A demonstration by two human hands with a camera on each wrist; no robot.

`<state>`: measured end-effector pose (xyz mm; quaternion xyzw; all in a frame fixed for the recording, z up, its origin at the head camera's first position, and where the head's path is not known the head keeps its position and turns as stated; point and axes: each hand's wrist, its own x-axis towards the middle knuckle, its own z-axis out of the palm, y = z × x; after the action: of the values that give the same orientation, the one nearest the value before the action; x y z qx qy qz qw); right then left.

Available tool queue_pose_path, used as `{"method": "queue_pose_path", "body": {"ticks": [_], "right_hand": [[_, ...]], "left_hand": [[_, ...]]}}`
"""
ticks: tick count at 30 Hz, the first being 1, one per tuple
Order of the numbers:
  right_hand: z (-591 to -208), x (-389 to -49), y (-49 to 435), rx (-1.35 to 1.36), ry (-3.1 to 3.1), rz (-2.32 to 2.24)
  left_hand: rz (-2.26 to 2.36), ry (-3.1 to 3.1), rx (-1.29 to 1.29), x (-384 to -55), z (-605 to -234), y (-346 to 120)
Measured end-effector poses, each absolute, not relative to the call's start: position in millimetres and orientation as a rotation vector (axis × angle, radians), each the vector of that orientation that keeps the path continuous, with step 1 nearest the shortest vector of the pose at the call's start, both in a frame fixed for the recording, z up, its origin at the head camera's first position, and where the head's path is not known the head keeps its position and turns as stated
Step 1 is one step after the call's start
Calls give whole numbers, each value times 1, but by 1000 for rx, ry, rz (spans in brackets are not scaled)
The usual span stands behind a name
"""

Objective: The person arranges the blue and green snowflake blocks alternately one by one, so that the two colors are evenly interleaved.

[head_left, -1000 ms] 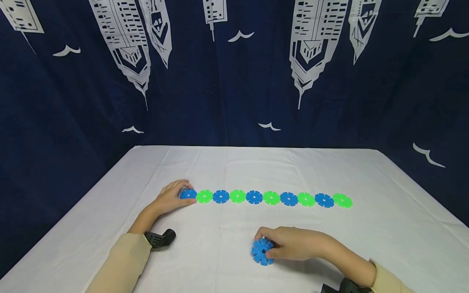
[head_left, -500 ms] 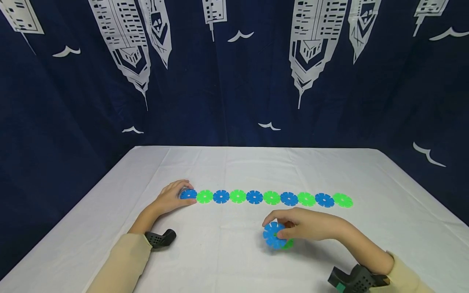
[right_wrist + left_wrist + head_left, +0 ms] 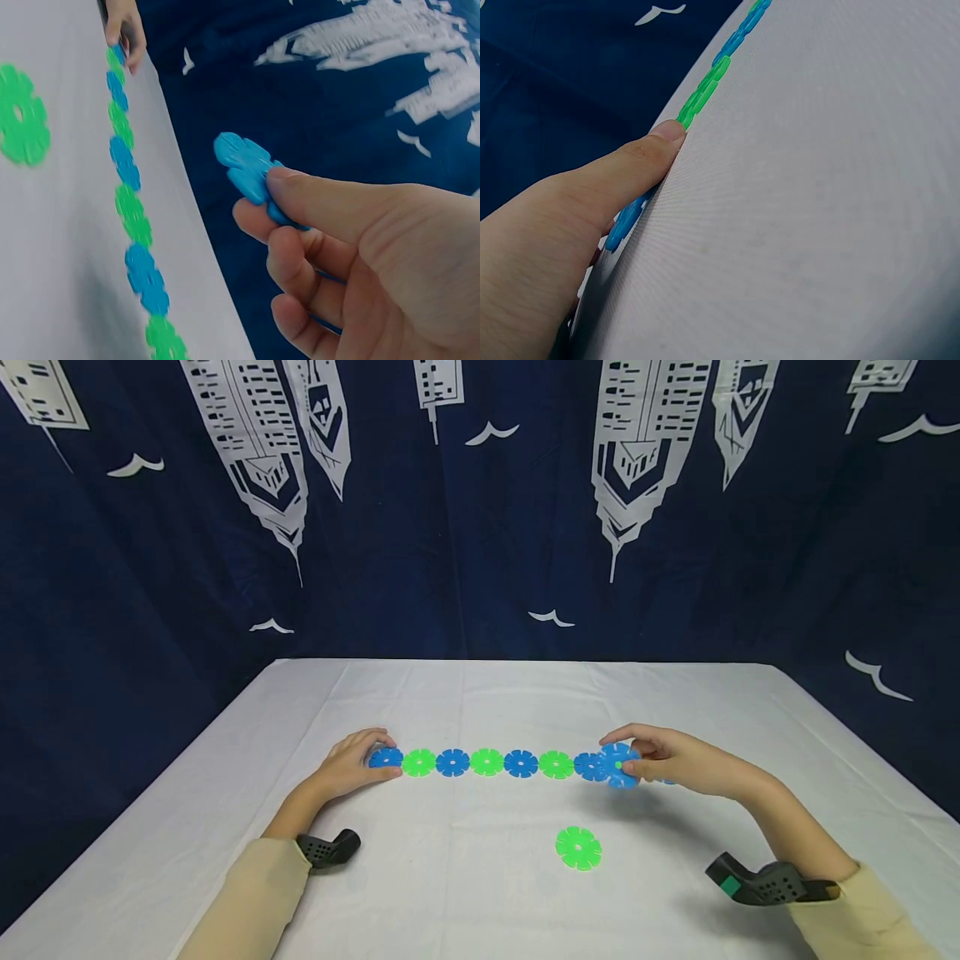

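A row of flower-shaped interlocking discs, blue and green by turns, lies flat across the table. At its left end my left hand (image 3: 347, 766) holds the blue end disc (image 3: 385, 757), thumb at the near edge and fingers round the far side. My right hand (image 3: 678, 762) is raised over the right part of the row. It pinches a blue flower disc (image 3: 247, 166) between thumb and fingers, as the right wrist view shows. That disc and hand hide most of the row's right end. Nearer to me lies a loose green disc (image 3: 568, 849).
White cloth covers the table (image 3: 450, 877). Behind it hangs a dark blue curtain (image 3: 450, 552) with a white building print. Black wrist mounts (image 3: 772, 883) sit on both forearms.
My right hand has risen and moved away and to the right with the blue disc, reaching the row. The green disc under it now lies uncovered. My left hand stays put.
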<state>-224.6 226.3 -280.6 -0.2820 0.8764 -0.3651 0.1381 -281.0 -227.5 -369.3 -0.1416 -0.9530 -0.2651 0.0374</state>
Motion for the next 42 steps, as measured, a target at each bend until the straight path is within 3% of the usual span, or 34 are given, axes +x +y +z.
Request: {"method": "queue_pose_path", "body": {"ticks": [20, 42], "right_hand": [[-331, -263, 323, -140, 2833, -1104], [-364, -257, 386, -80, 2991, -1023]], "left_hand": [[-839, -2921, -444, -281, -369, -228], [-844, -2930, -433, -281, -369, -227]]}}
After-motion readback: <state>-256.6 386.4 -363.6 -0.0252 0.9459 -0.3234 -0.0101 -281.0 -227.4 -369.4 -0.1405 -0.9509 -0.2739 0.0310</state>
